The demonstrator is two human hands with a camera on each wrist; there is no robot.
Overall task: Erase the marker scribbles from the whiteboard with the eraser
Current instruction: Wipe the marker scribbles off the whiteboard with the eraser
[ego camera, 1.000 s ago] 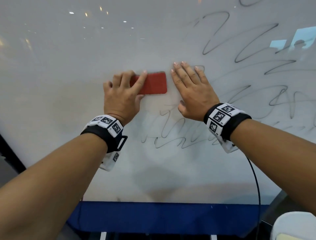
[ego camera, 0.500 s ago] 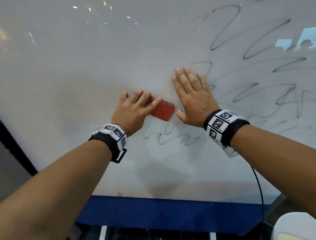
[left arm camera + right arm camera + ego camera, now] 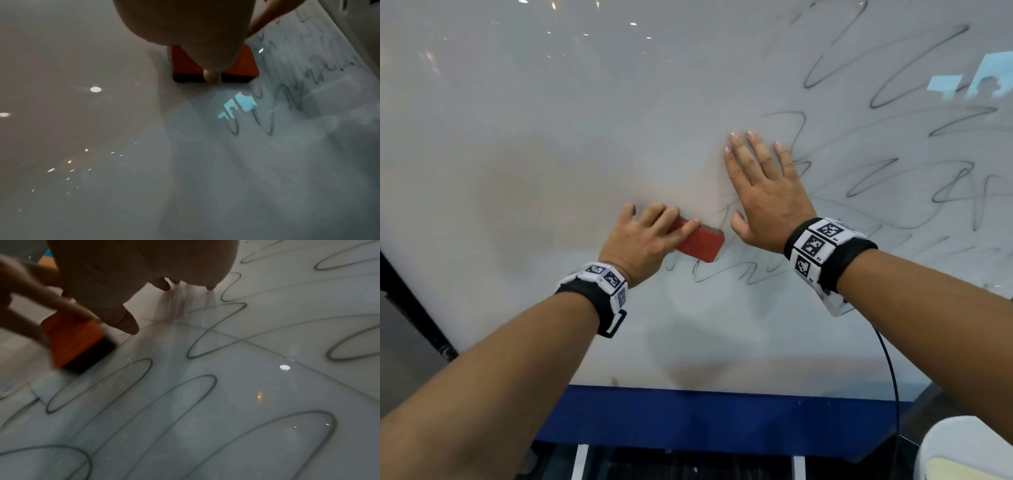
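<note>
A red eraser (image 3: 702,244) with a dark felt underside lies flat against the whiteboard (image 3: 551,137). My left hand (image 3: 650,236) grips it, fingers curled over its top edge; the same eraser (image 3: 242,68) shows under my palm in the left wrist view and as a blurred eraser (image 3: 76,344) in the right wrist view. Black marker scribbles (image 3: 893,164) cover the board's right side, and a short scribble line (image 3: 729,274) runs just below the eraser. My right hand (image 3: 763,188) lies flat on the board, fingers straight, just right of the eraser.
A blue strip (image 3: 705,421) borders the board's bottom edge. A black cable (image 3: 893,377) hangs from my right wristband. A white rounded object (image 3: 969,452) sits at the lower right. A dark frame (image 3: 410,308) runs along the board's left side.
My left hand has dragged the eraser down the board and tilted it; the marks above it are wiped away. My right hand has stayed flat on the board.
</note>
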